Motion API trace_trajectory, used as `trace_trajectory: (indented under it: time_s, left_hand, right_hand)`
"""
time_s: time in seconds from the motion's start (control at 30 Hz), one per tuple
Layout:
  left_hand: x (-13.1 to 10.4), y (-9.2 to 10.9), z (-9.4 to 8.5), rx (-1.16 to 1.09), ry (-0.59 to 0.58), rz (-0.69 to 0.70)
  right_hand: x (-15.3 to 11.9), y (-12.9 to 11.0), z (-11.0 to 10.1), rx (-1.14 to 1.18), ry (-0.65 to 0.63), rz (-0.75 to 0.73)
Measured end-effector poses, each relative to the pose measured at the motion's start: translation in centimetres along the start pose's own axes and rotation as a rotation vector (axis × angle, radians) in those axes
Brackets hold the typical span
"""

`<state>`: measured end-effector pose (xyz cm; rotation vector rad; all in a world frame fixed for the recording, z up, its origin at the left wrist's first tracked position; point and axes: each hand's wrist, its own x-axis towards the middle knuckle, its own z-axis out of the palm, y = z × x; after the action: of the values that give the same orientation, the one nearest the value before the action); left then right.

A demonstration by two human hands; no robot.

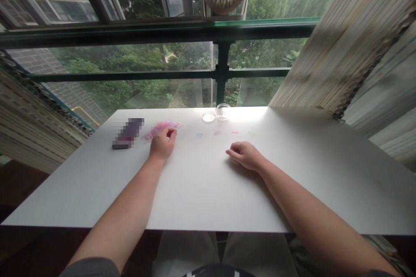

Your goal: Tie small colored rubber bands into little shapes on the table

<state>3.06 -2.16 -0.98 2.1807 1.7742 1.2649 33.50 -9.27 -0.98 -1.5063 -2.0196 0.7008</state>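
My left hand [163, 142] rests at the near right edge of a loose pile of pink and purplish small pieces [159, 127], its fingers curled; whatever they hold is too small to make out. My right hand [244, 154] lies on the white table [195, 190] with its fingers curled in, their inner side hidden. Beyond and between the hands, small bits lie in a row: a bluish one [199, 134], a pinkish one [217, 133], a red-pink one [235, 132] and a faint pale one [251, 133].
A clear round container [223, 112] and a clear shallow lid or dish [208, 117] stand at the table's far edge. A dark, pixelated flat object [128, 133] lies left of the pile. Behind are a window with a green railing [130, 75] and a curtain [321, 47].
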Motion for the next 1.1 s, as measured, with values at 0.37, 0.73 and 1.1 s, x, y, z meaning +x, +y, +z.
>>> trace_trajectory:
  time_s: [0.37, 0.73, 1.1]
  left_hand:
    - [-2.1, 10.2, 3.2, -0.404, -0.481, 0.039]
    - [-3.7, 9.5, 3.9, -0.581, -0.574, -0.007]
    - [-3.7, 9.6, 3.8, -0.611, -0.609, 0.008]
  right_hand:
    - [1.9, -1.9, 0.9, 0.354, 0.021, -0.006]
    - [0.7, -1.4, 2.1, 0.413, 0.047, -0.106]
    - [0.1, -1.7, 1.7, 0.436, 0.085, -0.069]
